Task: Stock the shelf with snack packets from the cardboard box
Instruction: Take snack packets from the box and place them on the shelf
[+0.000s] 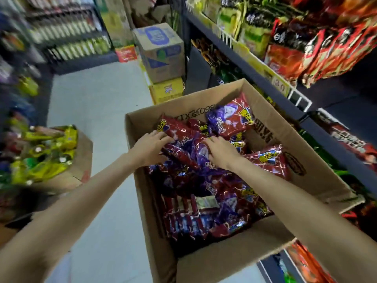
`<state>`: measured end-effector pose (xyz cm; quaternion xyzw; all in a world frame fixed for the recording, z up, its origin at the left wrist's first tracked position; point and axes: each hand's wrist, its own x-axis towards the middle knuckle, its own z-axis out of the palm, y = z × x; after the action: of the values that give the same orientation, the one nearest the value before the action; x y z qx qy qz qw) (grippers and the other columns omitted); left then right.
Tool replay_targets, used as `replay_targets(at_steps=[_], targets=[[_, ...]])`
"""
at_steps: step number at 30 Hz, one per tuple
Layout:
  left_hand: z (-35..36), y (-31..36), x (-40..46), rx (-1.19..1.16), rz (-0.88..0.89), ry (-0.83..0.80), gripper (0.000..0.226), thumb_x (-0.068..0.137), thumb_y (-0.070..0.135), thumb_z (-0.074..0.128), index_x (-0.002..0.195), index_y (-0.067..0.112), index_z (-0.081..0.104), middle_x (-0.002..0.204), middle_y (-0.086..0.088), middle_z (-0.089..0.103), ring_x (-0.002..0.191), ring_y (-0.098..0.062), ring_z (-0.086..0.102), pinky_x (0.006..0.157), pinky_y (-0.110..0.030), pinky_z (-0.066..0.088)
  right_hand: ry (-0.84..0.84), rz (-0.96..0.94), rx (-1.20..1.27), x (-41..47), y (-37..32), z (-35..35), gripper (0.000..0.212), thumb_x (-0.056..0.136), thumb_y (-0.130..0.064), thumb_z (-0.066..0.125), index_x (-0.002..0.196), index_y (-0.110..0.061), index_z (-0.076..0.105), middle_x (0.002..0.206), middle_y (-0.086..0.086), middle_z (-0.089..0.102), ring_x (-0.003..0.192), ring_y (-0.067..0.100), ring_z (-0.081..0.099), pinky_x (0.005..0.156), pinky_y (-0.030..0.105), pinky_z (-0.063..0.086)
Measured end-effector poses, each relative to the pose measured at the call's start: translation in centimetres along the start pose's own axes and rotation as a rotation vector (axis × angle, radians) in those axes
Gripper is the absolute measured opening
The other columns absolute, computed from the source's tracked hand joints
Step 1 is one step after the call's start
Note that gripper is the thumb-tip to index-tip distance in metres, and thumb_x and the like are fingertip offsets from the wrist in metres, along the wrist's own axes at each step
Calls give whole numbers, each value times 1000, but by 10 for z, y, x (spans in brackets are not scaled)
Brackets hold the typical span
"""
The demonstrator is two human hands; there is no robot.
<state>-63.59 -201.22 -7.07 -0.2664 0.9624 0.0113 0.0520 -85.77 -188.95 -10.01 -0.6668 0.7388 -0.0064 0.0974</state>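
Dozens of packets (204,201) remain in box (204,260) beside shelf (240,58); stocking looks barely begun. Left hand (151,147) and right hand (221,151), fingers curled, gather a red-purple bunch (189,152) at box's far end

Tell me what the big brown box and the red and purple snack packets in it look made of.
Big brown box: corrugated cardboard by the look, matte, with creased flaps. Red and purple snack packets: probably thin plastic or foil film, glossy, crinkled, catching highlights.
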Motion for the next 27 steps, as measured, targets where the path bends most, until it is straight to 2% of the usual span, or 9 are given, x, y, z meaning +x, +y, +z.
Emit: replay_targets(at_steps=[4,7,10,12,17,21,23,25,27], targets=[[12,-8,28,41,52,-158,63,85,43,63,141,27,38,138,1,47,123,-21,46,99,-34,40,-28,53,-4,42,13,17,69,89,-11,58,148,-10,23,145,11,37,128,29,39,101,37,40],[21,-12,37,14,65,-146,52,89,37,58,137,26,41,135,2,49,122,-20,47,100,-35,41,-119,68,-37,62,25,28,86,83,-9,66,151,-9,12,150,12,29,135,29,31,106,36,36],[25,-14,42,61,108,-76,43,95,35,49,136,26,42,134,3,51,122,-18,48,100,-33,39,-200,53,-87,72,33,40,103,75,-16,78,151,-8,9,155,12,22,144,27,16,118,37,18],[27,-14,43,95,135,-38,43,95,38,47,137,27,41,135,5,51,123,-17,48,100,-32,36,-191,62,-107,74,38,47,104,73,-19,79,151,-10,11,152,11,26,141,27,21,117,38,19],[21,-16,42,-42,151,64,43,94,45,48,131,23,45,122,2,59,113,-19,54,90,-31,40,-139,-19,-231,72,47,48,63,86,-34,65,140,-15,39,138,7,43,127,26,34,106,38,27],[5,-18,37,-318,88,223,34,93,45,50,113,18,55,98,1,65,86,-22,62,66,-35,48,-11,-189,-52,67,59,37,28,89,-29,63,113,-14,61,115,5,57,113,24,46,96,35,36],[-5,-17,35,-486,-35,220,31,94,44,47,111,18,53,96,2,67,82,-19,64,67,-37,50,-8,-271,47,57,62,25,9,89,-20,62,94,-14,57,97,3,58,95,22,51,87,33,39],[-12,-17,33,-698,-173,209,30,96,43,46,113,19,51,95,2,69,82,-14,67,71,-36,52,2,-250,108,39,61,9,18,92,-24,58,85,-18,43,82,0,52,81,20,47,75,31,35],[-19,-16,31,-877,-262,223,25,96,41,46,110,20,50,91,6,69,77,-4,67,69,-26,52,71,-151,159,17,62,-6,24,95,-33,52,87,-18,36,71,-2,46,73,21,45,66,34,33]])
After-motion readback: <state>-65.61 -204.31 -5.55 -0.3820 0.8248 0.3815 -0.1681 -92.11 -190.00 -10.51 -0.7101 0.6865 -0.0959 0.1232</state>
